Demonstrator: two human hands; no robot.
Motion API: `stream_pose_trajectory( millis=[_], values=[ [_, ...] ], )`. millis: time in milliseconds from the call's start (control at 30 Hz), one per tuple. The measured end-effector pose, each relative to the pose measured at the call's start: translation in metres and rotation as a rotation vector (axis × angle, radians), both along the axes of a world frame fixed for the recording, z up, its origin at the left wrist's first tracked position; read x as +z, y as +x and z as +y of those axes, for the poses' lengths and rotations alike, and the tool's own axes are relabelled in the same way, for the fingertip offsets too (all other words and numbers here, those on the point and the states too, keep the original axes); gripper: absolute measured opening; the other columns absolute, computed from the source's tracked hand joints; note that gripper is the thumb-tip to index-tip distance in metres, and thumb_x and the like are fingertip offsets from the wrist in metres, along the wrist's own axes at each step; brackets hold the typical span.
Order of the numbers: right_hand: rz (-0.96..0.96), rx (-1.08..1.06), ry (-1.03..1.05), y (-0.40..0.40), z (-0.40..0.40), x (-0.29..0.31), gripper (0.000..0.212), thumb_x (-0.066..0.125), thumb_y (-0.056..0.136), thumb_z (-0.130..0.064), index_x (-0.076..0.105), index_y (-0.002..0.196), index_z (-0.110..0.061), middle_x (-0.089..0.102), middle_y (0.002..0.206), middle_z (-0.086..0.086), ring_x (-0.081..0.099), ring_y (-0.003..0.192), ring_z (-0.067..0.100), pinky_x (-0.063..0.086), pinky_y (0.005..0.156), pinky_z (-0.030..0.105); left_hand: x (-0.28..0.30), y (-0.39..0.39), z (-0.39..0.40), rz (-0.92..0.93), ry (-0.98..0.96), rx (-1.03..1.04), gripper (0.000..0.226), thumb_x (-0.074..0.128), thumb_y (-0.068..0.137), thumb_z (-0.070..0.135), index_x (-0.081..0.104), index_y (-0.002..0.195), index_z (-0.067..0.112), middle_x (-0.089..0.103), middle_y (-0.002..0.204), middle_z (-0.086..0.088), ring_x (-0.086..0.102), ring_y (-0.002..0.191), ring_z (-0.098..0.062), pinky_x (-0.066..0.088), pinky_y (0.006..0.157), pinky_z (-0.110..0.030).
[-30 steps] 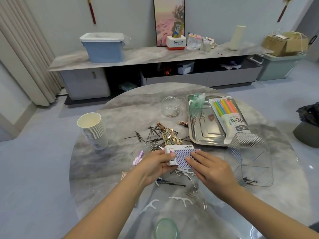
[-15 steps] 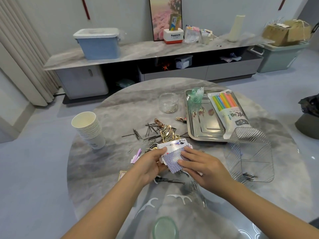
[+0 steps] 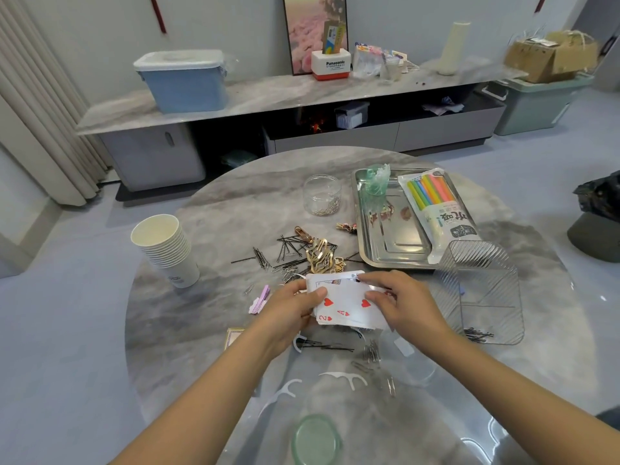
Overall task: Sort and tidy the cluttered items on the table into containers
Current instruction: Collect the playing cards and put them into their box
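Observation:
A stack of playing cards is held face up just above the round marble table, red hearts showing. My left hand grips its left side with the thumb on top. My right hand pinches its right side. Beyond the cards lie black hairpins and gold clips. A clear ribbed bin at the right holds a few hairpins. A steel tray carries a pack of coloured straws.
A stack of paper cups stands at the left, a small clear jar at the back. White floss picks, paper clips and a green lid lie near me. A pink clip lies left of my hands.
The cards have been turned from blue backs up to faces up, and both hands have shifted their grip on them. The camera has moved slightly closer.

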State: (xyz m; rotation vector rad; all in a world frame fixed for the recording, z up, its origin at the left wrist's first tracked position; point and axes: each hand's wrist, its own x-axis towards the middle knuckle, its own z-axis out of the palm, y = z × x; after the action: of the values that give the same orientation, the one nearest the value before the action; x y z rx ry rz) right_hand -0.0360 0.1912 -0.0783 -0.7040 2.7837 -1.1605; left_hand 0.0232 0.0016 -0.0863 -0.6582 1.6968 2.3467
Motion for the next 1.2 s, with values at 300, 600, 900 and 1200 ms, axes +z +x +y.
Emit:
stream_pose_trajectory(
  millis=[300, 600, 900, 1200],
  values=[
    [-0.340, 0.171, 0.041, 0.021, -0.010, -0.008, 0.076, 0.075, 0.076, -0.030, 0.031, 0.139, -0.033, 0.044, 0.123, -0.005, 0.047, 0.107, 0.008, 0.040, 0.092, 0.020, -0.013, 0.033, 0.003, 0.036, -0.200, -0.122, 0.031, 0.064, 0.083, -0.005, 0.053, 0.111, 0.005, 0.073, 0.094, -0.013, 0.070, 0.087, -0.028, 0.056, 0.073, -0.039],
    [-0.071, 0.324, 0.065, 0.049, -0.017, -0.040, 0.030, 0.066, 0.083, -0.014, 0.054, 0.111, -0.011, 0.046, 0.101, -0.007, 0.042, 0.091, 0.007, 0.030, 0.077, 0.003, -0.040, 0.065, 0.004, 0.134, -0.539, -0.170, 0.024, 0.059, 0.088, 0.001, 0.049, 0.096, 0.021, 0.059, 0.092, 0.002, 0.058, 0.085, -0.010, 0.049, 0.077, -0.030],
    [-0.182, 0.274, -0.059, 0.060, -0.022, -0.060, 0.044, 0.063, 0.080, -0.006, 0.046, 0.120, -0.014, 0.042, 0.116, 0.000, 0.042, 0.107, 0.006, 0.030, 0.087, 0.002, -0.042, 0.067, 0.026, 0.209, -0.630, -0.159, 0.044, 0.053, 0.085, -0.007, 0.039, 0.112, 0.025, 0.046, 0.114, 0.007, 0.046, 0.102, 0.002, 0.037, 0.079, -0.002],
    [-0.156, 0.270, 0.010, 0.057, -0.022, -0.065, 0.033, 0.056, 0.084, -0.003, 0.039, 0.101, -0.026, 0.043, 0.103, -0.002, 0.042, 0.089, 0.004, 0.034, 0.074, 0.007, -0.046, 0.065, 0.027, 0.217, -0.740, -0.228, 0.041, 0.041, 0.089, -0.009, 0.034, 0.114, 0.022, 0.043, 0.113, 0.007, 0.044, 0.101, 0.001, 0.032, 0.079, 0.001]
  ],
)
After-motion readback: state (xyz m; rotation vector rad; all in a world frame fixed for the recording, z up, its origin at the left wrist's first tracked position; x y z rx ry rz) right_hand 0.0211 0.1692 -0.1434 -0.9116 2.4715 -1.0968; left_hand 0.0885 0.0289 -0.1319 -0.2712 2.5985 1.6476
